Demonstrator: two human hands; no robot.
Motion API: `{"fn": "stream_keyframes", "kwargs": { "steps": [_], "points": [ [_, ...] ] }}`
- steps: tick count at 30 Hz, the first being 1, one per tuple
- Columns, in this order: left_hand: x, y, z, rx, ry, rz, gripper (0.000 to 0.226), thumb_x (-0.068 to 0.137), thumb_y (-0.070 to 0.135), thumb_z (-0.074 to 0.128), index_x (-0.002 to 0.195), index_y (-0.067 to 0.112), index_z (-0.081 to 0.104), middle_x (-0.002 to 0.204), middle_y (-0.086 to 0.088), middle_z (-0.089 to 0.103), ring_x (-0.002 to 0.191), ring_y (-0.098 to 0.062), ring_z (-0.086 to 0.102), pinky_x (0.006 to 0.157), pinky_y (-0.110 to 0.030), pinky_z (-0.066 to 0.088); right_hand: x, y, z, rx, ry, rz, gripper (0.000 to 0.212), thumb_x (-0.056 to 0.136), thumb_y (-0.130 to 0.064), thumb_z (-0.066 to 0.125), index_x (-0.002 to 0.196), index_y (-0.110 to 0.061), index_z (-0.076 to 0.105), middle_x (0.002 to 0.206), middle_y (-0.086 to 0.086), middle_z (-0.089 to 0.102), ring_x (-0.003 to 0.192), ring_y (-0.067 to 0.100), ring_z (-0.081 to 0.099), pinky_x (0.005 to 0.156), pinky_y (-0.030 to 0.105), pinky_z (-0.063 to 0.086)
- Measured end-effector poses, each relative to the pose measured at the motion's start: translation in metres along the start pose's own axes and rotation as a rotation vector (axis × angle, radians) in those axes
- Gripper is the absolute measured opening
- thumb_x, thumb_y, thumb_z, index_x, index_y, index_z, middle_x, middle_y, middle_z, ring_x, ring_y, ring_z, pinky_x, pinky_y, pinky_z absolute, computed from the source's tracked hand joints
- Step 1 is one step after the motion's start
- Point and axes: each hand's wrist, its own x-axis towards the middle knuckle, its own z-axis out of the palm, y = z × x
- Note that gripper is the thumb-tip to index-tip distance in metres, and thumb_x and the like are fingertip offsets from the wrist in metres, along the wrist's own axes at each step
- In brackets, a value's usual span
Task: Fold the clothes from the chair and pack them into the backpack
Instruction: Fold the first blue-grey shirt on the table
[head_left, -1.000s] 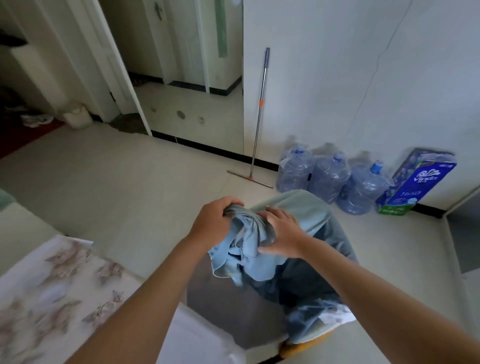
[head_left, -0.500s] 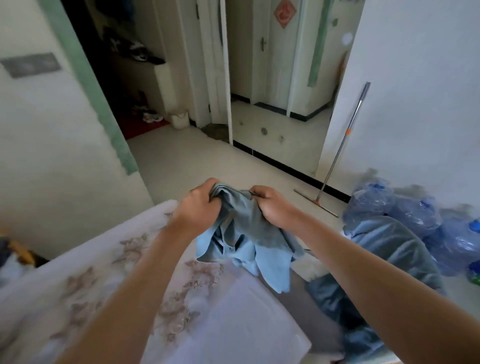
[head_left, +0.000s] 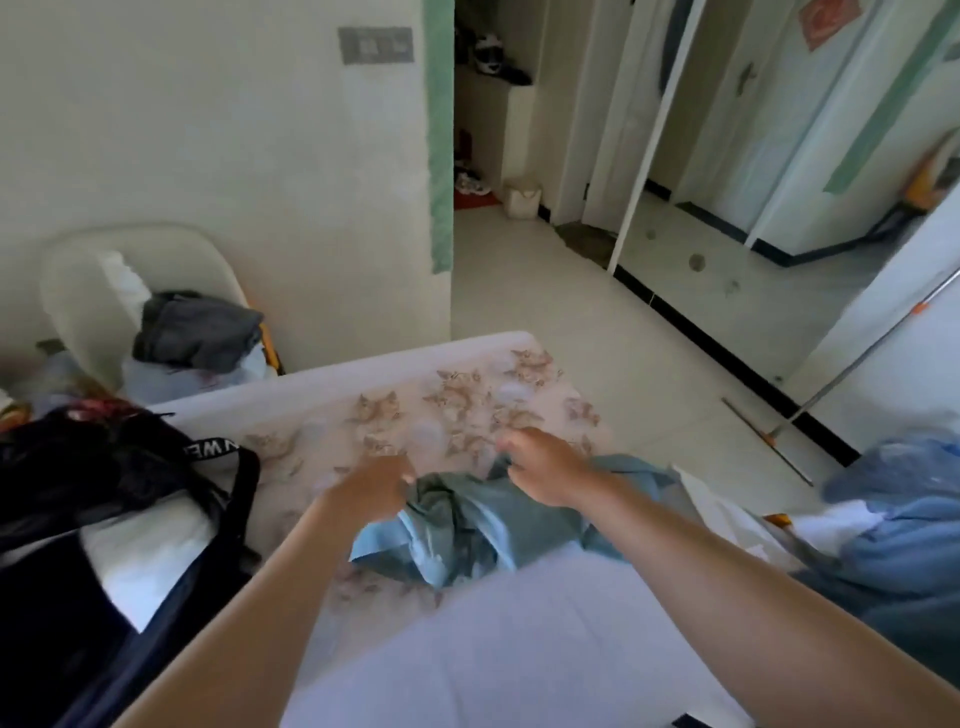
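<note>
Blue-grey crumpled garment (head_left: 467, 525) lies right of the black fabric backpack (head_left: 78, 519), left hand (head_left: 371, 488) and right hand (head_left: 545, 467) both pinching it, folding and packing yet to come.

blue garment (head_left: 470, 525) on table (head_left: 457, 374); left grip (head_left: 374, 486), right grip (head_left: 540, 467) pinching it

This is a home, a lived-in room that opens to an entrance hall. In the far hall, shoes (head_left: 493, 57) stand on a shelf and more shoes (head_left: 470, 182) lie on a red mat below. A red paper decoration (head_left: 826, 23) hangs on a far door. On the left, a white chair (head_left: 104, 270) holds a pile of clothes (head_left: 197, 332). A table with a flowered cloth (head_left: 467, 395) stands near, and a floor squeegee (head_left: 857, 358) leans on the right wall.
</note>
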Motion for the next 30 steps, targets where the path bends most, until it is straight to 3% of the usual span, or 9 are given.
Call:
{"fn": "stream_keyframes", "kwargs": {
  "steps": [3,7,10,13,15,18,22,27,30],
  "points": [
    [0.0,-0.019,0.036,-0.029,-0.101,0.001,0.049,0.097,0.002,0.042,0.142,0.02,0.049,0.145,0.0,0.049,0.12,-0.02,0.055,0.098,-0.033,0.049,0.007,0.006,0.029,0.011,-0.022,0.054,0.033,0.09,-0.008,0.047,0.111,-0.026,0.066,0.111,-0.007,0.063,0.106,0.013,0.06,0.092,0.029,0.047],
    [0.003,-0.019,0.07,-0.075,0.069,-0.016,0.049,0.091,0.005,0.049,0.127,0.036,0.06,0.14,0.003,0.049,0.126,-0.023,0.046,0.106,-0.038,0.042,0.012,0.011,0.068,0.066,-0.142,0.115,0.026,0.089,-0.013,0.053,0.104,-0.024,0.072,0.084,-0.009,0.071,0.077,0.007,0.065,0.074,0.018,0.045],
    [0.003,-0.016,0.089,0.099,0.264,0.08,0.043,0.086,0.018,0.057,0.124,0.036,0.06,0.149,0.004,0.033,0.139,-0.024,0.022,0.117,-0.036,0.012,0.023,0.017,0.099,-0.063,-0.206,0.024,0.046,0.086,-0.028,0.068,0.131,-0.024,0.062,0.132,-0.002,0.063,0.118,0.012,0.058,0.095,0.018,0.039],
    [0.008,-0.015,0.101,0.126,0.2,0.165,0.043,0.087,0.033,0.062,0.129,0.036,0.057,0.147,0.006,0.035,0.138,-0.018,0.023,0.116,-0.034,0.015,0.04,0.033,0.12,-0.367,-0.26,-0.137,0.091,0.073,-0.052,0.073,0.152,-0.027,0.034,0.157,0.006,0.031,0.146,0.023,0.029,0.12,0.035,0.021],
    [0.015,-0.014,0.106,0.148,0.104,0.143,0.057,0.085,0.043,0.064,0.138,0.037,0.047,0.146,0.005,0.034,0.137,-0.02,0.025,0.116,-0.037,0.019,0.049,0.047,0.126,-0.519,-0.217,-0.186,0.098,0.071,-0.048,0.076,0.154,-0.029,0.029,0.16,0.011,0.021,0.149,0.029,0.022,0.121,0.044,0.019],
    [0.031,-0.017,0.11,0.223,0.057,0.078,0.075,0.084,0.042,0.068,0.149,0.039,0.03,0.148,0.001,0.03,0.137,-0.025,0.029,0.115,-0.04,0.024,0.064,0.062,0.126,-0.5,-0.016,-0.265,0.067,0.066,-0.02,0.084,0.129,-0.027,0.063,0.143,0.013,0.051,0.13,0.032,0.053,0.106,0.045,0.044],
    [0.053,-0.023,0.095,0.135,0.106,0.054,0.047,0.092,0.027,0.058,0.136,0.038,0.046,0.133,0.004,0.052,0.121,-0.022,0.051,0.101,-0.035,0.043,0.083,0.062,0.104,-0.254,0.191,-0.341,0.013,0.085,-0.012,0.068,0.09,-0.022,0.074,0.1,-0.004,0.07,0.085,0.018,0.068,0.076,0.035,0.057],
    [0.075,-0.023,0.036,0.054,0.166,0.061,0.029,0.102,0.024,0.039,0.119,0.035,0.06,0.091,0.005,0.067,0.078,-0.014,0.064,0.077,-0.035,0.058,0.124,0.054,0.055,-0.042,0.055,-0.095,0.016,0.099,-0.019,0.055,0.101,-0.024,0.071,0.09,-0.014,0.071,0.064,0.011,0.065,0.065,0.038,0.058],
    [0.102,-0.023,-0.01,-0.004,0.315,-0.004,0.029,0.101,0.023,0.04,0.102,0.035,0.067,0.078,0.013,0.061,0.074,-0.009,0.061,0.071,-0.031,0.059,0.16,0.049,0.015,0.067,0.16,0.003,0.014,0.099,-0.022,0.057,0.101,-0.027,0.069,0.098,-0.014,0.07,0.081,0.009,0.065,0.073,0.03,0.054]
  ]
}}
